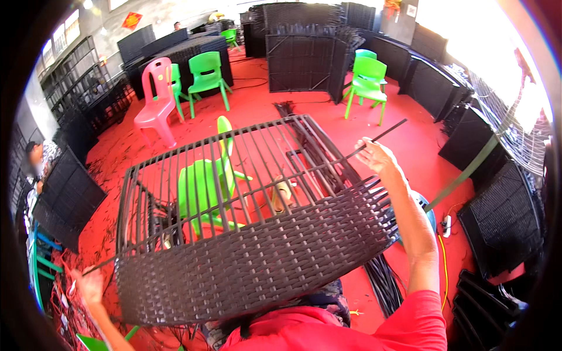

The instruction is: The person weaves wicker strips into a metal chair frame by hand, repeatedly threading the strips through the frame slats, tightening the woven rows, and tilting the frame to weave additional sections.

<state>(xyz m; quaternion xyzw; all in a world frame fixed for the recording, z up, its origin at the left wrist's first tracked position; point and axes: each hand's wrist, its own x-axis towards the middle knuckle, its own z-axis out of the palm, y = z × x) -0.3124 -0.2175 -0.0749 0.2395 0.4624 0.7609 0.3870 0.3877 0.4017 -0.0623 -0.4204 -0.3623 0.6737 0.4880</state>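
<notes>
A dark brown panel lies tilted across my lap, its near part a tight wicker weave [252,257] and its far part bare parallel bars under a top rail [216,140]. One long, thin dark weaving strip [391,130] runs crosswise through the bars, slanting from lower left to upper right, a little beyond the woven edge at the right. My right hand [379,158] is closed on the strip near its right end, past the panel's side. Off the panel's left side, my left hand [89,286] pinches the other end. Its fingers are partly blurred.
A green chair [196,190] stands beyond the bars. Loose dark strips [383,286] lie in a bundle at lower right. Further off are a pink chair [157,96], green chairs [205,73] and stacked dark panels [298,61]. A yellow cord [446,269] crosses the red floor. A person [47,155] is at left.
</notes>
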